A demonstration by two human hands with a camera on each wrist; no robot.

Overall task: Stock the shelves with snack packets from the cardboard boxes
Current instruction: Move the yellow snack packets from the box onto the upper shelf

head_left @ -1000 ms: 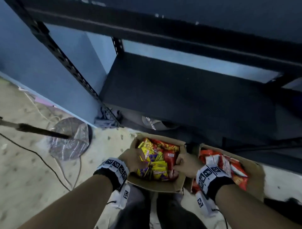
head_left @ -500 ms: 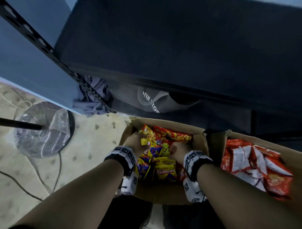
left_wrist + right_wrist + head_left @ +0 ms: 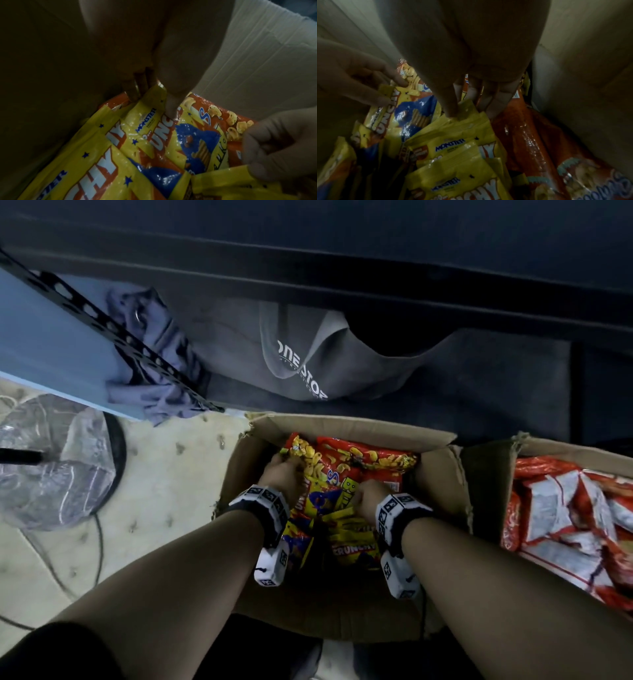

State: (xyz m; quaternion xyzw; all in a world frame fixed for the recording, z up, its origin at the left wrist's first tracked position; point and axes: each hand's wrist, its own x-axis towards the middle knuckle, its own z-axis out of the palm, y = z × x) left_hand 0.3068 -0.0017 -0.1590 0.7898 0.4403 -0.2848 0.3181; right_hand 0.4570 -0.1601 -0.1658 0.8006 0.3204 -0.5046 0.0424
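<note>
Both hands are reaching deeper into the near cardboard box (image 3: 346, 424) than a second ago, and the head is now tipping down so only the front edge of the shelf (image 3: 308, 254) is showing above it. Picking is the step in hand: nothing is sitting on the shelf yet. The left hand (image 3: 282, 475) is pinching the top corner of a yellow packet (image 3: 150, 129) at the box's left side, thumb on the front, fingers behind. The right hand (image 3: 364, 498) is doing the same to another yellow packet (image 3: 467, 129) nearer the box's middle, thumb pressing its upper edge, fingers curling behind it. How many packets each pinch is taking is hard to tell in the dim wrist views. Red packets (image 3: 363, 458) are lying at the far end of the box; a second box (image 3: 561, 448) of snacks is standing just to its right. Next, both pinches probably need lifting clear of the pile, then carrying up to the shelf.
</note>
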